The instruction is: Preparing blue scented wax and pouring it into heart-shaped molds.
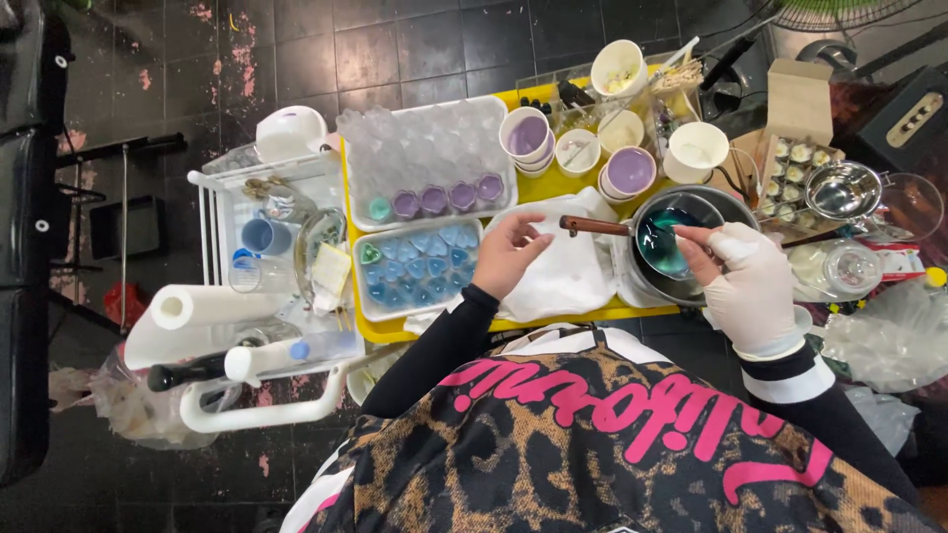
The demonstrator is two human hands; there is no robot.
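My right hand (752, 281), in a white glove, pinches a thin stirring utensil (688, 229) that dips into teal-blue liquid in a small saucepan (657, 240) with a brown wooden handle (594, 226). That pan sits inside a larger metal pot (726, 202). My bare left hand (509, 252) rests on a white cloth (563, 271), fingers near the end of the handle without clearly gripping it. Left of it lies a tray of small blue-filled cups (415, 268). Behind that is a tray of clear cups (425, 158) with several purple ones in its front row.
White cups of purple and cream liquid (630, 170) crowd the yellow table (553, 188) behind the pot. A cardboard box of small cups (798, 158), a metal bowl (841, 190) and a glass lid stand at right. At left, a white cart (262, 247) holds jars, a paper roll and bottles.
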